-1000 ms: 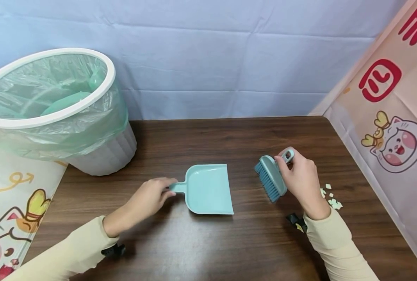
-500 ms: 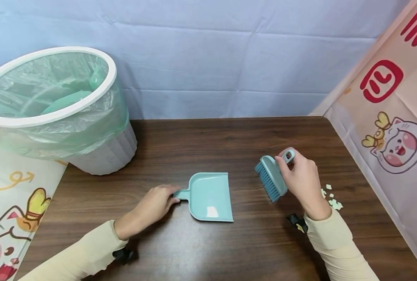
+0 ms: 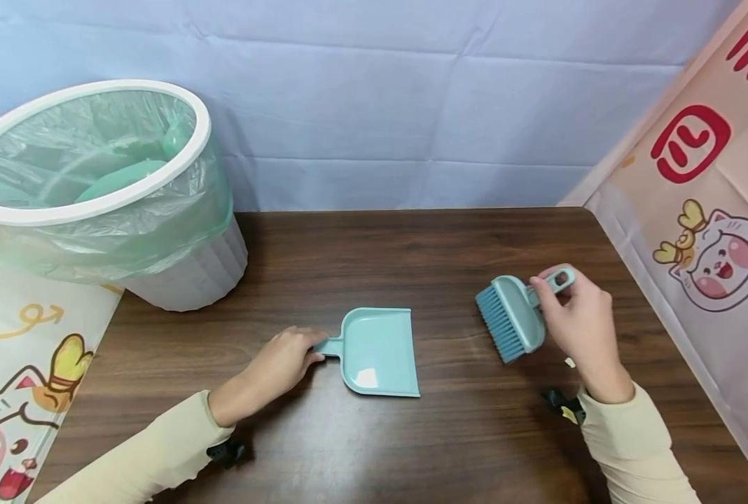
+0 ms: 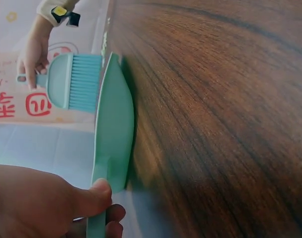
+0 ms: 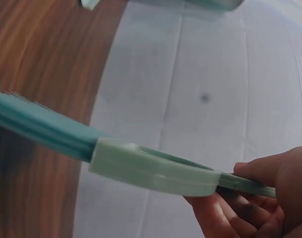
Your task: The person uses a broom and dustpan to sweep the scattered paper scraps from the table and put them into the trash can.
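Dustpan (image 3: pixel 383 346) and brush (image 3: pixel 524 315) look light and stiff — only the bristles (image 3: pixel 499 325) should flex — and suit holding by their handles (image 3: pixel 331 346): the left hand (image 3: pixel 279 367) pinches the dustpan on or just above the desk (image 3: pixel 361 259), the right hand (image 3: pixel 582 325) grips the brush beyond its open edge.

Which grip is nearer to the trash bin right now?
Left. The left grip, holding the dustpan, is in front of the trash bin and to its right; the right grip, holding the brush, is farther off, toward the right side of the table.
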`<action>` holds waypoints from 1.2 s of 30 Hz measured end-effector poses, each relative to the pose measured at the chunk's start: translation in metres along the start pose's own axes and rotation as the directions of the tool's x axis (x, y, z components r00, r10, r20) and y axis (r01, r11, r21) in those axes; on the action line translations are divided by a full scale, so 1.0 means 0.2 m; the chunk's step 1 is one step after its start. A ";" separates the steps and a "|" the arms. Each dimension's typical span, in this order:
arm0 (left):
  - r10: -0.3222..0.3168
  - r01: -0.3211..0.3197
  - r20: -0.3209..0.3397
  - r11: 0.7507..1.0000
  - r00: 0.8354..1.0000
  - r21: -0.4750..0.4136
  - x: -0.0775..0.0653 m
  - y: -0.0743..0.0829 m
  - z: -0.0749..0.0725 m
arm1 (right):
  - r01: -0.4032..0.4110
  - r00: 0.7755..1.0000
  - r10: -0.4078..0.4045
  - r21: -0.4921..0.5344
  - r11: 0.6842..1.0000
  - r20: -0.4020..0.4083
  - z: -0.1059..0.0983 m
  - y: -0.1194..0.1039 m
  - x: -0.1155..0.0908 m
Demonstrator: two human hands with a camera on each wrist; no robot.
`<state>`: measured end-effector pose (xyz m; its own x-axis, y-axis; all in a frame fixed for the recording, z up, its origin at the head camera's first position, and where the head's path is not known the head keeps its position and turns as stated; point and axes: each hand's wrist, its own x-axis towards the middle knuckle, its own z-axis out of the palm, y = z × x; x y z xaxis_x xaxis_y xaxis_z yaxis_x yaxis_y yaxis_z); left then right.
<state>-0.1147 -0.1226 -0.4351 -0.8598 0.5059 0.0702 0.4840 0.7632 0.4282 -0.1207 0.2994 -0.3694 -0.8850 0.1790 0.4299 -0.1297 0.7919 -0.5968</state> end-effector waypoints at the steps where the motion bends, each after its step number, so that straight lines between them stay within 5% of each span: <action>1: -0.001 0.001 0.001 1.000 1.000 0.001 0.00 0.00 0.00 | -0.008 1.000 0.008 -0.008 1.000 -0.020 -0.02 0.01 0.01; 8: -0.007 0.007 0.014 1.000 1.000 -0.007 0.01 0.01 0.00 | -0.023 0.988 0.013 -0.062 0.998 -0.157 -0.17 0.11 0.04; 17: -0.013 0.014 0.023 1.000 1.000 -0.006 0.02 0.01 -0.01 | -0.001 0.964 -0.077 -0.292 0.956 -0.254 -0.25 0.25 0.01; 28: -0.022 0.022 0.037 1.000 0.999 -0.009 0.02 0.01 -0.02 | -0.126 0.964 -0.003 -0.466 0.876 -0.266 -0.19 0.36 -0.04; 36: -0.041 0.041 0.046 0.999 0.998 0.003 0.01 0.01 -0.02 | -0.076 0.982 -0.014 -0.465 0.882 -0.187 -0.09 0.39 -0.09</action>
<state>-0.1163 -0.1207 -0.4301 -0.8703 0.4924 0.0112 0.4492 0.7842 0.4280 -0.1069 0.3688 -0.4115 -0.7840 0.2735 0.5572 0.1604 0.9565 -0.2438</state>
